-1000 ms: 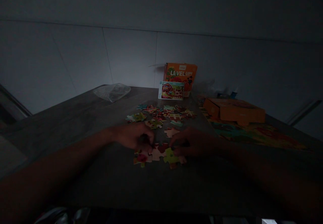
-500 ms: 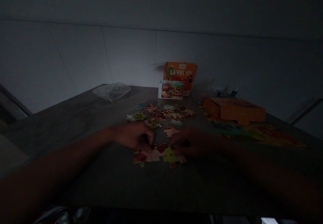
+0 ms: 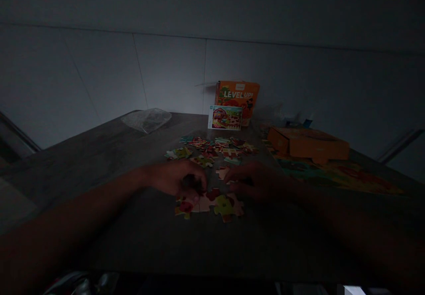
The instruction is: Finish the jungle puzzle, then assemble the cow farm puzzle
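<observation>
In front of me lies a short row of jigsaw puzzle pieces (image 3: 205,203), pink, red and green. My left hand (image 3: 179,179) curls over its left part, thumb down on the pink pieces and index finger bent beside it. At the row's right end is a yellow-green puzzle piece (image 3: 224,205), with pink and red parts around it. My right hand (image 3: 257,180) hovers just above and behind that end, thumb and index finger apart, holding nothing I can see. Its index fingertip is close to a loose pink puzzle piece (image 3: 222,172).
Loose puzzle pieces (image 3: 202,144) lie in a heap farther back. Behind them a picture card (image 3: 226,118) leans against an orange box (image 3: 237,92). To the right, another orange box (image 3: 315,144) sits on a colourful sheet (image 3: 345,177). A clear plastic bag (image 3: 148,120) lies back left.
My right hand has lifted off the yellow-green piece and shifted slightly back and right, uncovering the row's right end. My left index finger has moved a little to the right.
</observation>
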{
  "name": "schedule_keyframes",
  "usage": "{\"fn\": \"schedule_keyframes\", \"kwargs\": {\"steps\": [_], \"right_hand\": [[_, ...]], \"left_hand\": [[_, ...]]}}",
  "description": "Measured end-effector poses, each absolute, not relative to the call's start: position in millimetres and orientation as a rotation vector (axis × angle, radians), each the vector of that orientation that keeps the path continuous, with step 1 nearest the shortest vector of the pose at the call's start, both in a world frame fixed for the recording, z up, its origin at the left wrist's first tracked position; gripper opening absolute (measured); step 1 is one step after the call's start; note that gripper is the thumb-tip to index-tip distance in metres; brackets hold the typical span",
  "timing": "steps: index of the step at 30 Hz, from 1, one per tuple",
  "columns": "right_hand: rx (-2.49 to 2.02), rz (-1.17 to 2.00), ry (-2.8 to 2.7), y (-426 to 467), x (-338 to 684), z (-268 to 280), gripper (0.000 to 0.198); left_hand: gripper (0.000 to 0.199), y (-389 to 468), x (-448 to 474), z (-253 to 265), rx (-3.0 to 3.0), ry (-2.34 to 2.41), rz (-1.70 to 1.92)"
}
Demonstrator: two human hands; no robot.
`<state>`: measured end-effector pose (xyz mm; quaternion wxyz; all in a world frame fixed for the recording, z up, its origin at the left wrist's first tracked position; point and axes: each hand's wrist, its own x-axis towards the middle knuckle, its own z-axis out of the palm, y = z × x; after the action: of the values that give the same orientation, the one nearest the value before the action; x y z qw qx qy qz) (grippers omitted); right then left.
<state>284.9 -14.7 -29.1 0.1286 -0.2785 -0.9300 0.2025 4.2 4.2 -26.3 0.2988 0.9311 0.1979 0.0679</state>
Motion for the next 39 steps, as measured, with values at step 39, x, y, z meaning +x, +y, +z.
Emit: {"fn": "schedule_keyframes", "kwargs": {"steps": [39], "right_hand": [[-1.001,0.259,-2.94,-65.4,251.7,-18.7,0.05]], "left_hand": [[0.038,1.9,3.0,-21.0,2.536,0.437,0.102]]}}
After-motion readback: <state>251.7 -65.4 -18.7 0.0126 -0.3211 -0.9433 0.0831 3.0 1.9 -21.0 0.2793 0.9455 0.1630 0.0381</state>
